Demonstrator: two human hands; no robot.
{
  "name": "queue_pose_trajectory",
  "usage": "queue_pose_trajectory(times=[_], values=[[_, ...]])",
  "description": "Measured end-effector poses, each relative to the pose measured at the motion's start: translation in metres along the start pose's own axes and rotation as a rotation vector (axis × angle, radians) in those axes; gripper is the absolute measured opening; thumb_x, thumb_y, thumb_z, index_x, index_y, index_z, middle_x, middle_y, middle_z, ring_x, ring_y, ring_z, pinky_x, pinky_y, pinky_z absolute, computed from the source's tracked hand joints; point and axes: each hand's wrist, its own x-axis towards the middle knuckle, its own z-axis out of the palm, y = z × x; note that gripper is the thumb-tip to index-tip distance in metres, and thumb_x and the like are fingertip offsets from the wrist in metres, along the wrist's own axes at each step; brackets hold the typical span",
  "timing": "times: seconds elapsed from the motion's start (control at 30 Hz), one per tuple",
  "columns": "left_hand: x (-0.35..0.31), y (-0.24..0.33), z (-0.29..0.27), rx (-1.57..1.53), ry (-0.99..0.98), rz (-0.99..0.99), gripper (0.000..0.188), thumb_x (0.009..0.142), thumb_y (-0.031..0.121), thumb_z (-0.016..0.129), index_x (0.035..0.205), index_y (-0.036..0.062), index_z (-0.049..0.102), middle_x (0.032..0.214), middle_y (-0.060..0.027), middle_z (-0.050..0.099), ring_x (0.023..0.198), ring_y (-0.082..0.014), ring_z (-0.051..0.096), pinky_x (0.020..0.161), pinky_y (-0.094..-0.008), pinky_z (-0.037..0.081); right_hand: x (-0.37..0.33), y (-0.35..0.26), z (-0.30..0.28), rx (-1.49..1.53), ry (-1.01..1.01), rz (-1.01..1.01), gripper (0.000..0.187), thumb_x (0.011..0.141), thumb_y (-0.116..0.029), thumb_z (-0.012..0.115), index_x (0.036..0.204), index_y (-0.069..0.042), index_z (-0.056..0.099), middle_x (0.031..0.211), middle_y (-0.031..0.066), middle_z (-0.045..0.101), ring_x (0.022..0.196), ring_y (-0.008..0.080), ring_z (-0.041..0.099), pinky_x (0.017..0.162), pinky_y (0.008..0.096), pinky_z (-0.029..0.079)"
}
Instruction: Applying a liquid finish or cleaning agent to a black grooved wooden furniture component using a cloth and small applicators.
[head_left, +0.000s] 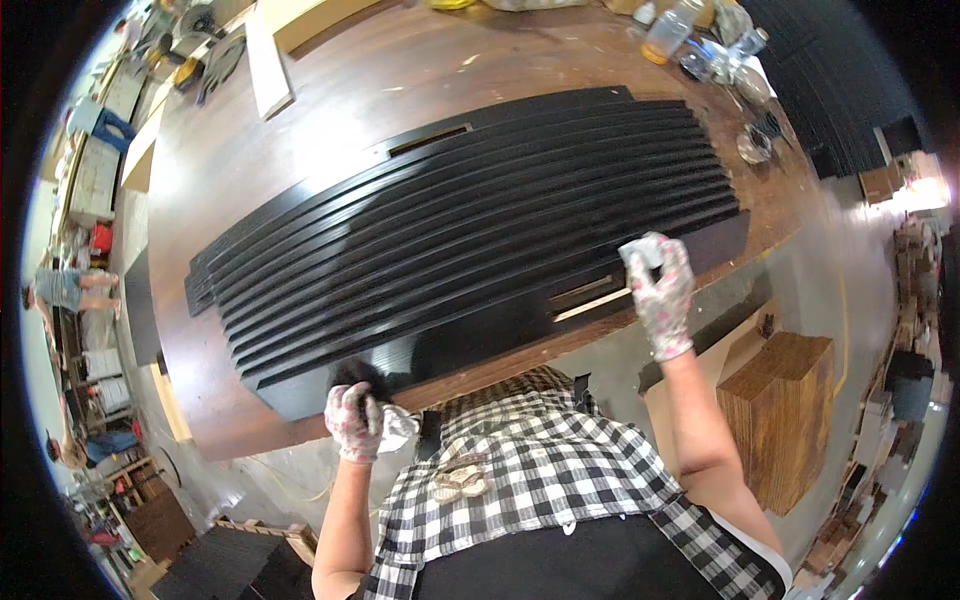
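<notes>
A large black slatted panel [480,220], with many parallel ridges and flat borders, lies across the brown table. My right hand [664,300], in a white glove with pinkish spots, grips a crumpled white cloth [645,248] over the panel's near right border. At the near left edge my left hand [354,420], gloved alike, is closed. A dark, blurred patch [360,378] shows at its fingertips; whether it is a held thing or a shadow I cannot tell. Crumpled white material [400,428] hangs beside that hand. A rectangular slot [588,292] sits in the near border.
Bottles [672,30] and tape rolls [755,145] stand at the table's far right. A white board [266,65] lies at the far left. Wood-grained boxes [780,410] stand on the floor at right. People [70,290] are at the far left.
</notes>
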Motion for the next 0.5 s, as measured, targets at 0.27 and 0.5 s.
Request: queue_pose_trajectory(times=[0.27, 0.5], values=[[0.016, 0.025, -0.004, -0.169, -0.053, 0.082, 0.024, 0.071, 0.008, 0.066, 0.095, 0.0086, 0.063, 0.084, -0.0101, 0.060, 0.079, -0.0295, 0.059, 0.069, -0.0398, 0.047, -0.059, -0.158, 0.095, 0.244, -0.265, -0.360, 0.034, 0.074, -0.011, 0.072, 0.104, -0.002, 0.060, 0.091, 0.0135, 0.059, 0.080, 0.0294, 0.061, 0.069, 0.0380, 0.051], [0.001, 0.017, 0.008, -0.379, -0.531, -0.063, 0.036, 0.075, 0.027, 0.068, 0.104, 0.0067, 0.065, 0.101, -0.0108, 0.064, 0.093, -0.0315, 0.061, 0.081, -0.0397, 0.048, -0.085, -0.262, 0.162, 0.431, -0.441, -0.591, 0.037, 0.073, -0.016, 0.071, 0.105, -0.002, 0.057, 0.088, 0.0135, 0.056, 0.080, 0.0312, 0.058, 0.069, 0.0401, 0.049]])
